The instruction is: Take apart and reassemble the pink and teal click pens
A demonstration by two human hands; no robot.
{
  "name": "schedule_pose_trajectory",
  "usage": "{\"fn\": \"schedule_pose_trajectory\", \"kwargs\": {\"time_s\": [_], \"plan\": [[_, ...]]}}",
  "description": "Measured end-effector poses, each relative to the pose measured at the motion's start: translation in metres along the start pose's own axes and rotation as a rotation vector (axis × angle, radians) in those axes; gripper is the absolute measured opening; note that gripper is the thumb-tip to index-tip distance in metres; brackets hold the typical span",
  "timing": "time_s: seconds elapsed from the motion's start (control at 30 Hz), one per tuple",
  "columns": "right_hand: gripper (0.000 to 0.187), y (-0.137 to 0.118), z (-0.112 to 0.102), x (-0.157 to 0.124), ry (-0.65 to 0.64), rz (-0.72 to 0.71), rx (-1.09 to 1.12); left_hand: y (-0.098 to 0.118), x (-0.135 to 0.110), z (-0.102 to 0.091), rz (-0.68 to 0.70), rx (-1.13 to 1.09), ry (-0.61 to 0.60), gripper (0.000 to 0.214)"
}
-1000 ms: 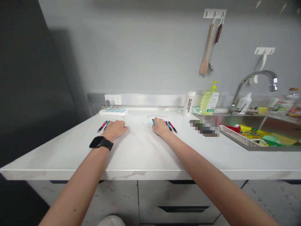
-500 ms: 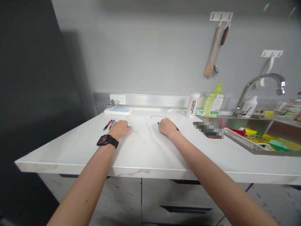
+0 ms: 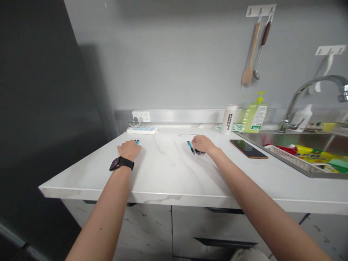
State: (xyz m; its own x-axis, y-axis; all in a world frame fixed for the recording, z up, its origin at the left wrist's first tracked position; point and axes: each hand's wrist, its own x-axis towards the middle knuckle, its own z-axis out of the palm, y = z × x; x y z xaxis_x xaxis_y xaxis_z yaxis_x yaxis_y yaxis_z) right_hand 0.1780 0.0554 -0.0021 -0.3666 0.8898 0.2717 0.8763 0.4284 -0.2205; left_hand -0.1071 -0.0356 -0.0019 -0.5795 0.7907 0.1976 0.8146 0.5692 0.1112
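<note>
My left hand (image 3: pixel 129 149) lies on the white countertop (image 3: pixel 168 174), fingers curled over pens; only a blue pen tip (image 3: pixel 137 141) shows past the knuckles. A black watch (image 3: pixel 121 163) sits on that wrist. My right hand (image 3: pixel 203 144) rests further right, fingers bent down onto a small bunch of pens. One blue and black pen (image 3: pixel 191 147) sticks out at its left side, and dark pen ends (image 3: pixel 200 153) show beneath the palm. I cannot tell whether either hand has the pens lifted or only pressed to the counter.
A thin wire (image 3: pixel 186 135) lies behind the right hand. A white power strip (image 3: pixel 142 130) sits by the wall socket. A phone (image 3: pixel 248 148), a white cylinder (image 3: pixel 227 119), a soap bottle (image 3: pixel 255 116), a sink with tap (image 3: pixel 312 90) and a basket (image 3: pixel 293 161) are to the right.
The left hand slid left over the two pens that lay beside it. The right hand shifted right onto its pens. The view has swung left and the phone now shows.
</note>
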Motion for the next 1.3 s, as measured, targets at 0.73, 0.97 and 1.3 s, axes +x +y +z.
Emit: {"fn": "schedule_pose_trajectory", "kwargs": {"time_s": [0.73, 0.97, 1.3], "plan": [[0.029, 0.010, 0.005, 0.004, -0.116, -0.031, -0.005, 0.008, 0.000, -0.002, -0.022, 0.001, -0.045, 0.050], [0.030, 0.013, 0.004, 0.006, -0.092, -0.032, -0.017, 0.005, 0.004, 0.002, -0.087, 0.013, -0.009, 0.045], [0.030, 0.013, 0.006, 0.006, -0.093, -0.030, 0.010, 0.001, 0.004, 0.009, -0.063, -0.009, 0.015, 0.034]]}}
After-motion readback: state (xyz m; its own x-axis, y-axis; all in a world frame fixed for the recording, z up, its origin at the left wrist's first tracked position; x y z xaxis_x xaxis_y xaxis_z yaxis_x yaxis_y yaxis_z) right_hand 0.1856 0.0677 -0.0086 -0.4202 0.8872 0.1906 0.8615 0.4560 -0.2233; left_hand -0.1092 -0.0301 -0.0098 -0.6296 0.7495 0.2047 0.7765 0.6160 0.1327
